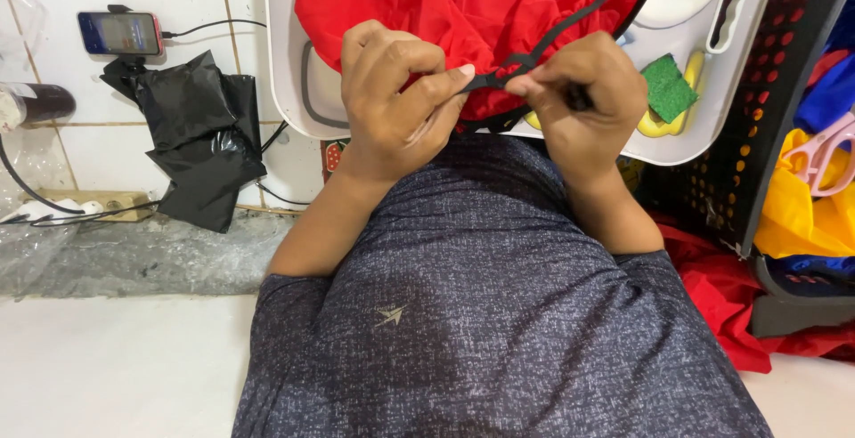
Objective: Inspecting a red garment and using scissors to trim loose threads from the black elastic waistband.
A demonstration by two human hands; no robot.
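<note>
- White wall tiles (98, 135) back the scene, with a phone (120, 33) propped on them — its cable trailing off — above a crumpled black plastic bag (200, 140).
- Red fabric (427, 2), thin and slippery-looking, is heaped on a white plastic board (285, 64), which keeps it up at working height.
- Left hand (392, 104) is closed, thumb and forefinger pinching the black drawstring (570, 24) — a flat, narrow cord.
- Right hand (588, 95) is curled shut on the same cord just beside it, so the short span between stays taut.
- Green scouring pad (668, 86), coarse, lies near the right hand.
- Black perforated crate (775, 73) holds bright cloth.
</note>
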